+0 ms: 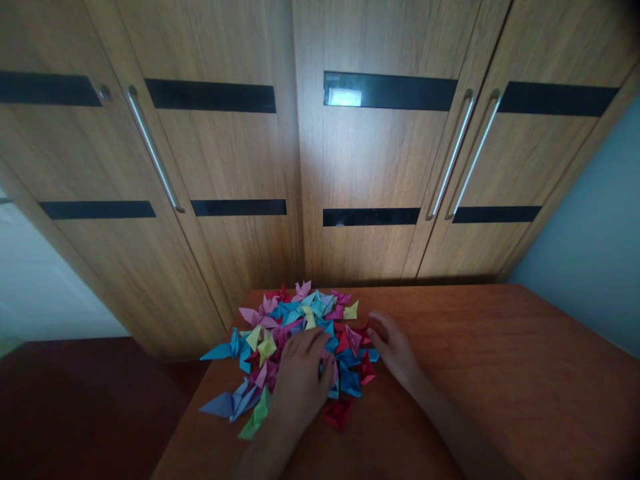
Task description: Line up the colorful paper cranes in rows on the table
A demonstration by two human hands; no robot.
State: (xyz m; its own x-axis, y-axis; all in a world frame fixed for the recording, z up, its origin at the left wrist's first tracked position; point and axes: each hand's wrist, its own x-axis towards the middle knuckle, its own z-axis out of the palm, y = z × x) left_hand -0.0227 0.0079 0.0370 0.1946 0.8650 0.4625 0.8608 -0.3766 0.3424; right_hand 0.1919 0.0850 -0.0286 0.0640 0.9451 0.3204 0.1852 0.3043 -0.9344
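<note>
In the head view, a heap of folded paper pieces (295, 325) is covering the left part of the reddish-brown table (480, 360). Above that part of the table, the left hand (300, 370) is curving over the heap; the right hand (395, 347), nearer the table's middle, is bending its fingers at the heap's side. Whether either is gripping paper, I cannot tell. Behind the table, a wooden wardrobe (373, 160) is standing.

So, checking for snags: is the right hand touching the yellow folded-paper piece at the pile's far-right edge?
Apart: the head view shows brown wooden tabletop between the right hand and the yellow paper piece.
</note>
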